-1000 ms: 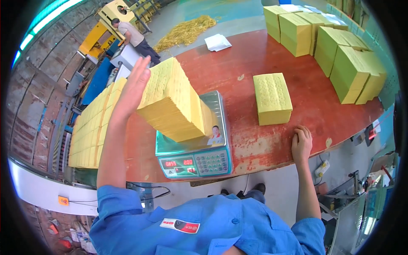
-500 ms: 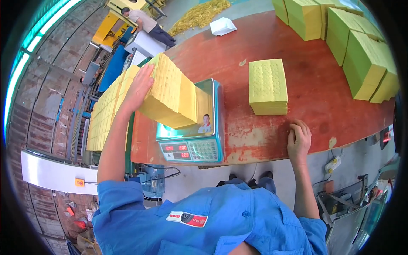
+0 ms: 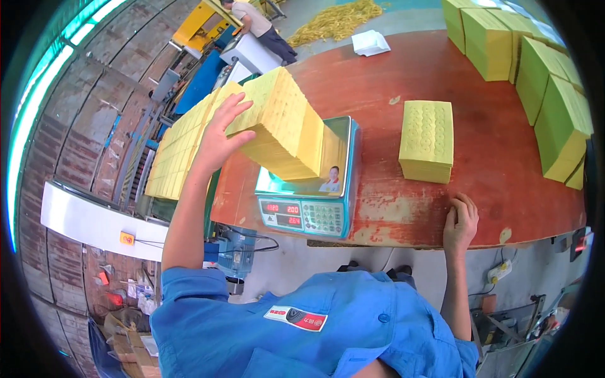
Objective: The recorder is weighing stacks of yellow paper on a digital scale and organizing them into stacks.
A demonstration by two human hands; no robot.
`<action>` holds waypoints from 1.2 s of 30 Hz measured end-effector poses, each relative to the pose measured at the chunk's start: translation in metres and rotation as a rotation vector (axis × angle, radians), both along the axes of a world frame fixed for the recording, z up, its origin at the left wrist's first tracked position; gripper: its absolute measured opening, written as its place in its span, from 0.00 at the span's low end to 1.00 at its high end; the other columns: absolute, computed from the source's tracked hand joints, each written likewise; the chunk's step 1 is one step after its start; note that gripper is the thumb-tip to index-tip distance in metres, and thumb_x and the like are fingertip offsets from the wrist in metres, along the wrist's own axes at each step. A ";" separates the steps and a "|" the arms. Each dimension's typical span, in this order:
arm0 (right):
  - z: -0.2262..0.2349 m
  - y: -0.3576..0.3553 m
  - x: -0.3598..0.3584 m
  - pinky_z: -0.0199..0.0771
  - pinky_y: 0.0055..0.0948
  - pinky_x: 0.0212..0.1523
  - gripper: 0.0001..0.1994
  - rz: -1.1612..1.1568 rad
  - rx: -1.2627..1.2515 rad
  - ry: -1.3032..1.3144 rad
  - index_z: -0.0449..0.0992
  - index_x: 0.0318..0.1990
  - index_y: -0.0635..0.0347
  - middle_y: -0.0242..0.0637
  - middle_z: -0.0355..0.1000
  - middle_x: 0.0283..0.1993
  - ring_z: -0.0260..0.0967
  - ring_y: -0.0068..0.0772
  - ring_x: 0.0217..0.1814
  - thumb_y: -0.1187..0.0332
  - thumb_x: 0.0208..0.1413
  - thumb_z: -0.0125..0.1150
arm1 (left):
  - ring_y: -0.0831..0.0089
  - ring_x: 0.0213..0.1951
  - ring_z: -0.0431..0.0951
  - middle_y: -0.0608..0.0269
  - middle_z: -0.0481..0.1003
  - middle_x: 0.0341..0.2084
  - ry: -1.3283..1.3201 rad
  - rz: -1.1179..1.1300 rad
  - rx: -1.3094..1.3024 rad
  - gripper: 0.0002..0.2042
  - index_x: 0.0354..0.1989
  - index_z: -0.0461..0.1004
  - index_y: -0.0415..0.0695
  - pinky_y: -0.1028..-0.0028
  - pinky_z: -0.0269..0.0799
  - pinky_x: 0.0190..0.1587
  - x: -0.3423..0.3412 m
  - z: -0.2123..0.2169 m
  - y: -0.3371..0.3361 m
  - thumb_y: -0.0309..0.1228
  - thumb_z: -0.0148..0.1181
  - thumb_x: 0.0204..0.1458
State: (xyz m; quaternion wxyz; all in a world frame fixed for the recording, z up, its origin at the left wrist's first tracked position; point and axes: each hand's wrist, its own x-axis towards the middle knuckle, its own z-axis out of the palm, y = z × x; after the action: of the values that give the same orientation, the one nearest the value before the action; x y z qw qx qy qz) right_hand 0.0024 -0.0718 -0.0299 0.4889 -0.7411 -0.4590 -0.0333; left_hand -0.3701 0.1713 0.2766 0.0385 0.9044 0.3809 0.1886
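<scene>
A tall stack of yellow paper point(image 3: 280, 126) stands tilted-looking on the pan of a teal digital scale point(image 3: 328, 217), whose red figures are lit. My left hand point(image 3: 219, 135) is at the stack's left side, thumb and fingers spread; it grips nothing, and whether the fingertips touch the paper I cannot tell. At the front edge of the red table point(image 3: 372, 151) rests my right hand point(image 3: 461, 222), its fingers loosely curled in, holding nothing. Just beyond it sits a shorter stack of yellow paper point(image 3: 427, 135) with rows of punched marks on top.
Large yellow paper blocks point(image 3: 558, 120) line the table's right side. More yellow stacks point(image 3: 183, 148) stand in a row left of the scale. A white packet point(image 3: 370, 43) lies at the far edge. Another person point(image 3: 252, 22) works at a machine, near yellow scraps point(image 3: 334, 22) on the floor.
My left hand's fingers have spread, with the thumb now away from them. The scale's figures have changed. My view has swung, shifting everything rightward. My right hand stays at the table edge.
</scene>
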 end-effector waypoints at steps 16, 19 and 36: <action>-0.003 0.004 -0.011 0.68 0.40 0.55 0.06 -0.151 -0.091 -0.163 0.77 0.35 0.61 0.40 0.75 0.47 0.70 0.44 0.54 0.76 0.49 0.59 | 0.59 0.65 0.63 0.54 0.67 0.62 -0.256 -0.200 0.147 0.23 0.54 0.72 0.41 0.63 0.57 0.67 0.035 -0.040 -0.030 0.27 0.65 0.46; -0.004 0.009 -0.011 0.68 0.39 0.55 0.07 -0.120 -0.059 -0.152 0.77 0.36 0.61 0.39 0.76 0.47 0.70 0.43 0.54 0.76 0.48 0.59 | 0.57 0.60 0.69 0.54 0.70 0.58 -0.261 -0.563 -0.011 0.21 0.50 0.73 0.41 0.63 0.63 0.63 0.101 -0.068 -0.058 0.27 0.66 0.46; 0.050 0.043 -0.003 0.70 0.35 0.50 0.09 -0.148 0.077 0.336 0.80 0.40 0.59 0.40 0.76 0.39 0.71 0.40 0.47 0.71 0.54 0.57 | 0.55 0.56 0.70 0.54 0.71 0.57 -0.110 -0.552 -0.067 0.28 0.54 0.72 0.40 0.62 0.66 0.59 0.241 -0.200 -0.021 0.36 0.69 0.43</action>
State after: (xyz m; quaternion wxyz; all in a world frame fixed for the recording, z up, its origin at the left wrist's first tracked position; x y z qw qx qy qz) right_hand -0.0002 -0.0285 0.0200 0.5828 -0.7487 -0.3135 0.0375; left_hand -0.1295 0.1504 0.0767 0.1389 0.9605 0.1237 0.2069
